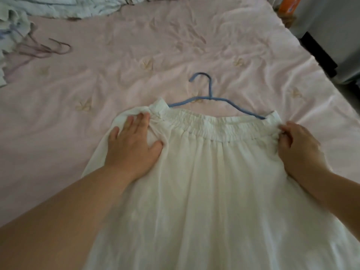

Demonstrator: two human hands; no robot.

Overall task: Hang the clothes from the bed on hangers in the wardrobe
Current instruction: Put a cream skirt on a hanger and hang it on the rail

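Note:
A white skirt (210, 182) with an elastic waistband lies flat on the pink bed (116, 78), running toward me. A blue hanger (210, 96) sits inside its waist; the hook and both shoulders stick out above the band. My left hand (132, 145) lies flat on the skirt's left upper corner, fingers spread. My right hand (300, 149) pinches the fabric at the right end of the waistband, over the hanger's right tip.
Pale blue and white clothes (48, 8) are piled at the far left of the bed. Purple hangers (44, 48) lie beside them. The bed's right edge drops to a dark gap by grey furniture (331, 36), with an orange item (288, 4) at the top right.

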